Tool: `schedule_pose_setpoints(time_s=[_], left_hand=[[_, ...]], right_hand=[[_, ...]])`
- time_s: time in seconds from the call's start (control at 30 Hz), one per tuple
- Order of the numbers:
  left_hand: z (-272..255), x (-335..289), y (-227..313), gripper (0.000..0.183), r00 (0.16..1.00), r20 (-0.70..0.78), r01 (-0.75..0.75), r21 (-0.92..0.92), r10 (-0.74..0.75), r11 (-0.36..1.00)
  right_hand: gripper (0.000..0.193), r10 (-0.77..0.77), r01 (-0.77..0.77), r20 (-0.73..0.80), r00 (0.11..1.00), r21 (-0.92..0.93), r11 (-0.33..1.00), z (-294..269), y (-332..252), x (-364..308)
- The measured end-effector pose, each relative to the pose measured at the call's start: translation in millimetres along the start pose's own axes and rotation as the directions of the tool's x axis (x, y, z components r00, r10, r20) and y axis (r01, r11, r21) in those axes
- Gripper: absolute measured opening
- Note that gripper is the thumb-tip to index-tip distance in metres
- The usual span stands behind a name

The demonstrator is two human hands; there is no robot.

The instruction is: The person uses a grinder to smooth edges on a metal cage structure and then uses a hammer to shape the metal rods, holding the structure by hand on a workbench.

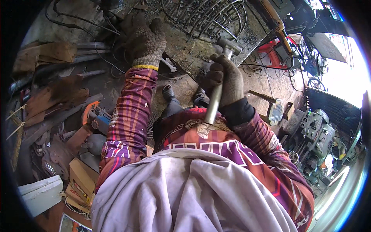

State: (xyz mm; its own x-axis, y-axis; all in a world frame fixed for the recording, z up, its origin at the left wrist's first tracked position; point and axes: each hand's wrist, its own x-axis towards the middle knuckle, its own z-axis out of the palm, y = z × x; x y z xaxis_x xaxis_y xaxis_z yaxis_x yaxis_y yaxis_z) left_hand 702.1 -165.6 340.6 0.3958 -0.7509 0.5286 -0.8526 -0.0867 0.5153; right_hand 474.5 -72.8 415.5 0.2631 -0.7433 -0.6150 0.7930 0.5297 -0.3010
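My right hand [228, 79], in a soiled work glove, is wrapped around the pale metal handle of a hammer [213, 106]. The hammer's head points up and away, over the near edge of a grimy metal worktable [185, 52]; its handle end hangs before my shirt. My left hand [145, 44] wears a knitted glove with a yellow cuff band and reaches to the table's left side. Its thumb stands apart from the fingers, whose dark tips blend into the background. On the table's far part lies a piece of curved, welded metal bars [208, 17].
Scrap metal and brown sheets [54, 96] crowd the floor at left, beside an open cardboard box [81, 181]. Rightward are a red machine [270, 52], a metal stand with a round plate [275, 112] and a grey machine [319, 131]. Cables [89, 29] cross the upper left.
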Motion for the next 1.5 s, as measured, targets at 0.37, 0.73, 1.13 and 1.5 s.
schedule_pose_setpoints(time_s=[0.37, 0.73, 1.13, 1.5], left_hand=[[1.7, 0.9, -7.7, 0.055, 0.999, 0.017, -0.046, -0.031, 0.047, 0.998], [-26.4, 1.0, 28.8, 0.055, 0.935, 0.029, -0.355, -0.009, 0.355, 0.935], [-29.5, -0.4, 73.1, 0.057, 0.799, 0.149, -0.588, -0.012, 0.583, 0.809], [-46.3, -27.7, 117.0, 0.065, 0.887, 0.118, -0.460, 0.317, 0.446, 0.830]], right_hand=[[0.019, 0.250, -0.259, 0.121, 0.961, 0.067, 0.963, -0.3, -21.3, -1.4], [0.022, 0.237, -0.244, -0.065, 0.969, -0.342, 0.908, -37.4, -99.1, -64.3], [0.028, 0.113, -0.121, -0.048, 0.993, -0.515, 0.849, -67.8, -169.3, -50.6], [0.033, 0.212, -0.127, -0.001, 0.977, -0.802, 0.584, -101.2, -260.2, -19.0]])
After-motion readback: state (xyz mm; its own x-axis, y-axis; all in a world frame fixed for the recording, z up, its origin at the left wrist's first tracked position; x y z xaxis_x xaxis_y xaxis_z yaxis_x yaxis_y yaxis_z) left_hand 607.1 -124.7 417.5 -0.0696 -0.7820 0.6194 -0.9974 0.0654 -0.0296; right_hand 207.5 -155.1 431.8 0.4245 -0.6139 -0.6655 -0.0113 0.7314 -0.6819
